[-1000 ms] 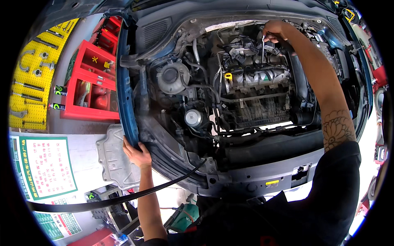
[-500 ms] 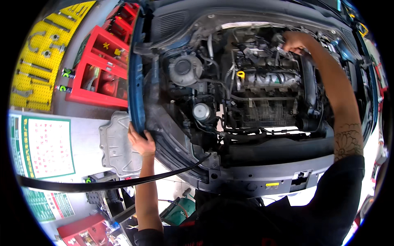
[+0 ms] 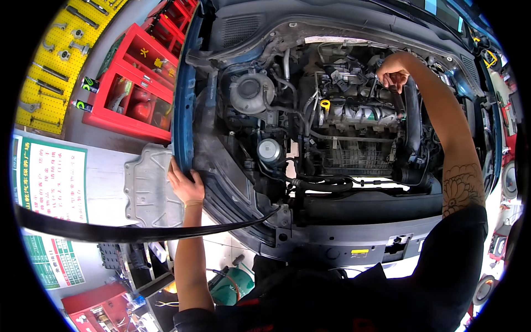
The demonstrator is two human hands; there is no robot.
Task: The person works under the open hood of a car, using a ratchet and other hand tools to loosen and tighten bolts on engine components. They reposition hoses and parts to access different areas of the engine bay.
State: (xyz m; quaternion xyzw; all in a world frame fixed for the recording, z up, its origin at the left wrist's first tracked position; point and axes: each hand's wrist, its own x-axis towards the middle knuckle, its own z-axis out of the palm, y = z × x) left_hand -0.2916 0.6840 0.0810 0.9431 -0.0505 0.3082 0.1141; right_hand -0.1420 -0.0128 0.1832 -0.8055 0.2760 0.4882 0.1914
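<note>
My left hand leans on the blue fender edge at the left of the engine bay, its fingers stretched out and thumb apart. Over the far right part of the engine, my right hand has its fingers curled downward and pressed together. Whatever may be between them is too small or hidden to name. Below that hand runs a thick black air duct. A yellow dipstick ring stands at the engine's left side.
A black hood prop rod crosses from the left to the front panel. Left of the engine sit a round reservoir and a silver-capped canister. Beyond the fender are a grey metal cover, a red cabinet and a yellow tool board.
My right hand has drawn slightly nearer, with its curled fingers showing more plainly above the engine. The left hand stays on the fender edge. The whole view has shifted a little.
</note>
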